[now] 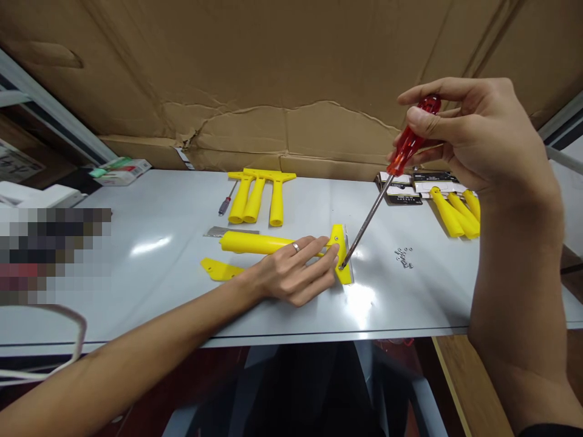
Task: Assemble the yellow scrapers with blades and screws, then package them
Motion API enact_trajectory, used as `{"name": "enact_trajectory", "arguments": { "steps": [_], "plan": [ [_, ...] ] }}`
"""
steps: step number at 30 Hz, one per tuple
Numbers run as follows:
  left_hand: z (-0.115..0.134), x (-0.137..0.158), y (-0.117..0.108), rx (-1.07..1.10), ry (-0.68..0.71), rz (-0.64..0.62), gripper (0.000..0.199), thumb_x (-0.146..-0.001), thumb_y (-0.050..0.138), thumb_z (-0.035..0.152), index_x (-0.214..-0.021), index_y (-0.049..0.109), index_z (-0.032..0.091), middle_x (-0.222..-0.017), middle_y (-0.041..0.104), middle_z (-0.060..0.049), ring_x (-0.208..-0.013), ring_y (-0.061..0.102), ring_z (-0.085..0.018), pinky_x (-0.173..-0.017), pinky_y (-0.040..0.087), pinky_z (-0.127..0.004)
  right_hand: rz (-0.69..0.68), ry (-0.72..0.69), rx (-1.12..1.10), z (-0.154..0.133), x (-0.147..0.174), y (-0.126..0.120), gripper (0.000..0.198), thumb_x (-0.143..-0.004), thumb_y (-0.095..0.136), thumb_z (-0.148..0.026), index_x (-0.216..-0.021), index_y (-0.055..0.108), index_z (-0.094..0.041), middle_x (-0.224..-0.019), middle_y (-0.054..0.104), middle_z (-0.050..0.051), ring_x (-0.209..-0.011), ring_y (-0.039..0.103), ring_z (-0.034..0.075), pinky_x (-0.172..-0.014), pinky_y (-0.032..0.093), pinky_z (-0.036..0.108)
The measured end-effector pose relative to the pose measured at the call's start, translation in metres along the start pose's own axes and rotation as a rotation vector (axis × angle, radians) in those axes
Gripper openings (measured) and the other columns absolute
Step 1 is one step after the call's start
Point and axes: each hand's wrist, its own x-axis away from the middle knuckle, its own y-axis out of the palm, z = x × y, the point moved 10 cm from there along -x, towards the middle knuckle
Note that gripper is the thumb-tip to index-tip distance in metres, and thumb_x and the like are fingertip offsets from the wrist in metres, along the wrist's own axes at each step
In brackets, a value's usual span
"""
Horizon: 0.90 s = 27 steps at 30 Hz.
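Right hand (pixel 483 133): grip wrapped round the translucent red plastic handle of a long steel-shank screwdriver (pixel 410 145), shank slanted, tip at the nearer screw on the scraper head. Left hand (pixel 296 273): grip holding the yellow plastic T-shaped scraper (pixel 255 243) at neck and head, fingers stretched across it. Scraper lies mid-worktop (pixel 159 297), handle left, blade edge right. Loose small silver screws (pixel 404 258) right of it; flat yellow plastic plate (pixel 221 269) near its handle end.
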Motion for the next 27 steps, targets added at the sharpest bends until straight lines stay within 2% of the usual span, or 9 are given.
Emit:
{"name": "enact_trajectory", "arguments": {
  "steps": [3,7,13,16,20,24,27],
  "plan": [
    [-0.001,-0.001,0.001,-0.015,-0.007,-0.011,0.01,-0.092,0.07,0.01,-0.084,0.071,0.015,-0.099,0.081,-0.006,-0.09,0.08,-0.024,-0.066,0.065,-0.031,0.014,-0.031,-0.033,-0.005,0.002,0.002,0.032,-0.077,0.085,-0.033,-0.106,0.079,-0.022,-0.081,0.067,0.006,-0.072,0.074,0.024,-0.063,0.069,0.042],
    [-0.001,-0.001,0.001,-0.028,-0.003,-0.017,0.01,-0.093,0.071,0.011,-0.084,0.07,0.016,-0.1,0.081,-0.005,-0.092,0.08,-0.023,-0.065,0.065,-0.031,-0.007,-0.047,-0.036,-0.011,0.006,0.005,0.031,-0.079,0.082,-0.031,-0.109,0.078,-0.02,-0.08,0.068,0.006,-0.073,0.076,0.026,-0.064,0.069,0.043],
    [-0.001,-0.002,-0.001,-0.012,0.0,-0.028,0.009,-0.091,0.07,0.008,-0.085,0.071,0.015,-0.099,0.082,-0.005,-0.089,0.081,-0.025,-0.063,0.065,-0.031,0.027,-0.079,-0.013,-0.013,0.003,-0.002,0.033,-0.077,0.086,-0.031,-0.106,0.08,-0.018,-0.081,0.067,0.008,-0.075,0.075,0.027,-0.059,0.068,0.039],
    [-0.002,-0.002,-0.001,-0.011,0.0,-0.028,0.01,-0.09,0.071,0.007,-0.085,0.072,0.014,-0.099,0.082,-0.005,-0.088,0.081,-0.025,-0.062,0.065,-0.031,0.034,-0.094,-0.017,-0.015,0.002,-0.004,0.033,-0.076,0.088,-0.029,-0.106,0.081,-0.017,-0.076,0.064,0.008,-0.069,0.073,0.023,-0.058,0.068,0.036],
    [-0.004,-0.001,-0.001,0.013,-0.007,-0.018,0.008,-0.088,0.073,0.004,-0.086,0.073,0.012,-0.099,0.082,-0.009,-0.088,0.08,-0.028,-0.06,0.065,-0.033,0.03,-0.15,-0.007,-0.022,0.005,-0.004,0.029,-0.083,0.081,-0.022,-0.11,0.08,-0.013,-0.077,0.06,0.005,-0.065,0.071,0.017,-0.053,0.065,0.027],
    [-0.005,-0.003,0.0,0.031,-0.01,-0.028,0.006,-0.088,0.074,0.004,-0.086,0.073,0.01,-0.098,0.08,-0.012,-0.088,0.079,-0.028,-0.062,0.065,-0.033,0.027,-0.148,-0.02,-0.024,0.007,-0.003,0.028,-0.085,0.077,-0.017,-0.112,0.078,-0.009,-0.08,0.058,0.003,-0.068,0.073,0.017,-0.053,0.066,0.031],
    [-0.005,-0.004,0.001,0.028,-0.014,-0.025,0.006,-0.088,0.074,0.005,-0.085,0.073,0.01,-0.097,0.08,-0.012,-0.088,0.078,-0.027,-0.062,0.064,-0.033,0.025,-0.17,-0.011,-0.025,0.008,-0.002,0.03,-0.084,0.078,-0.02,-0.112,0.078,-0.009,-0.078,0.058,0.004,-0.067,0.072,0.019,-0.053,0.067,0.034]
  ]
}}
